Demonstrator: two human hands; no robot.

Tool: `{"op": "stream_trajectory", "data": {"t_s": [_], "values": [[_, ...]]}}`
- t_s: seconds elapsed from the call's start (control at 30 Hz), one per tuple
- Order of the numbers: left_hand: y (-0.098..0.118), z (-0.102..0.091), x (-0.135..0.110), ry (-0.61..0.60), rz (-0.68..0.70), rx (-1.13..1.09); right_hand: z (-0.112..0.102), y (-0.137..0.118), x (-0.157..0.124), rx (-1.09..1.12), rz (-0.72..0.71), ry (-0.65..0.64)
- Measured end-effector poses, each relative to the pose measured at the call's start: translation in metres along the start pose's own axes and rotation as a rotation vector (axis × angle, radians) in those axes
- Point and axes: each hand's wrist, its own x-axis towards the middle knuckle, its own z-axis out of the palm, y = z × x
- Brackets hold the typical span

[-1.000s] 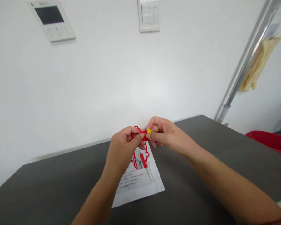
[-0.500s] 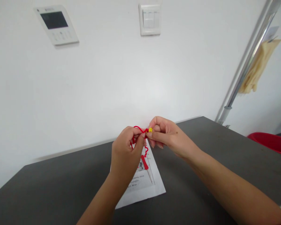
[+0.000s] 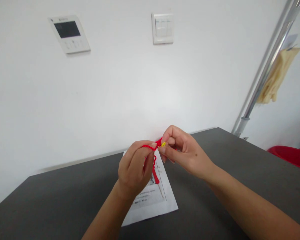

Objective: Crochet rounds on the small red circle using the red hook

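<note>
Strung between my hands is a small piece of red crochet (image 3: 159, 142) with a strand of red yarn (image 3: 149, 146) running from it. My left hand (image 3: 133, 166) is closed, thumb and fingers pinching the yarn. Thumb and forefinger of my right hand (image 3: 186, 151) are pinched at the crochet's edge, by a small yellow plastic stitch marker (image 3: 163, 144). Below them a crochet hook (image 3: 155, 176) with a red handle lies on a printed sheet of paper (image 3: 166, 205), its metal tip toward me. My fingers hide part of the crochet.
The dark grey table (image 3: 72, 200) stands against a white wall carrying an intercom panel (image 3: 70, 35) and a switch plate (image 3: 163, 29). To the right are a metal pole (image 3: 267, 66), pale yellow gloves (image 3: 277, 76) and a red basin (image 3: 288, 156).
My left fingers have closed in on the yarn, and the strand lies lower across them. More red crochet shows between the hands. The view has tilted slightly upward.
</note>
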Motion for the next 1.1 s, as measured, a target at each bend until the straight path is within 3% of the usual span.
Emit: {"op": "stream_trajectory", "data": {"t_s": [0.43, 0.77, 0.97, 1.1], "values": [[0.0, -0.012, -0.003, -0.019, 0.08, -0.09, -0.008, -0.003, -0.008, -0.344, -0.252, -0.111], [-0.006, -0.015, -0.004, -0.03, 0.182, -0.167, -0.016, -0.004, -0.008, -0.831, -0.735, -0.038], [-0.008, -0.016, -0.005, -0.042, 0.203, -0.194, -0.016, -0.004, -0.007, -0.917, -0.875, -0.058], [-0.005, -0.018, -0.004, -0.037, 0.213, -0.194, -0.016, -0.006, -0.008, -0.893, -0.884, -0.056]]}}
